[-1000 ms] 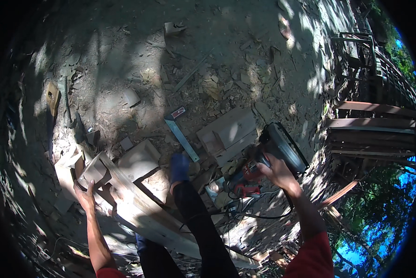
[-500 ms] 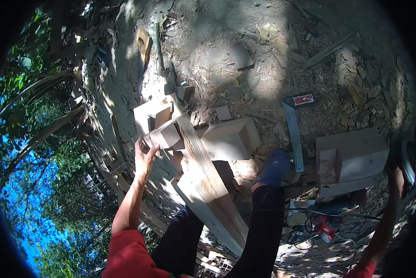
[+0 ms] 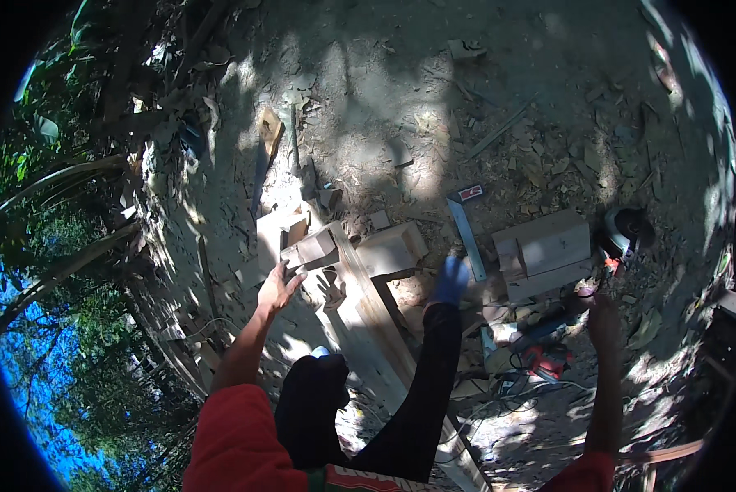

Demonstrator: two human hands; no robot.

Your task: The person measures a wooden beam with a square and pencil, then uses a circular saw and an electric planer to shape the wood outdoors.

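My left hand reaches up to a small wooden block, its fingertips at the block's near left corner and its thumb spread apart. The block rests across a long, thick timber, beside a sunlit, pale wooden piece. Over at the right, my right hand is in shadow beside a dark, long-bodied power tool; its fingers are too dark to make out. Just beyond it lies a rounded black, white and orange object whose kind is unclear.
A metal try square lies on the ground between a wooden block and a larger notched block. A red power tool with cables is nearer. My blue-shod foot stands by the timber. A handsaw lies farther off.
The view has shifted right. My right hand has moved away from the rounded object, leftward and nearer to me. My left thumb has come away from the small block, while the fingertips stay by it.
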